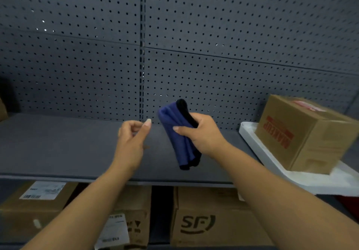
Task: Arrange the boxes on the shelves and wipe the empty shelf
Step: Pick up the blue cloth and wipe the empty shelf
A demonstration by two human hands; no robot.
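Above the grey shelf (58, 148), right hand (202, 133) grips a folded blue cloth (174, 131); left hand (132, 139) loosely curled, holding nothing.

A dark grey pegboard back panel (233, 26) fills the upper view, dotted with rows of small holes. A slotted vertical upright (143, 45) splits it into left and right sections, and a thin horizontal seam crosses each section. At the right, a white foam slab (275, 164) lies flat, jutting forward
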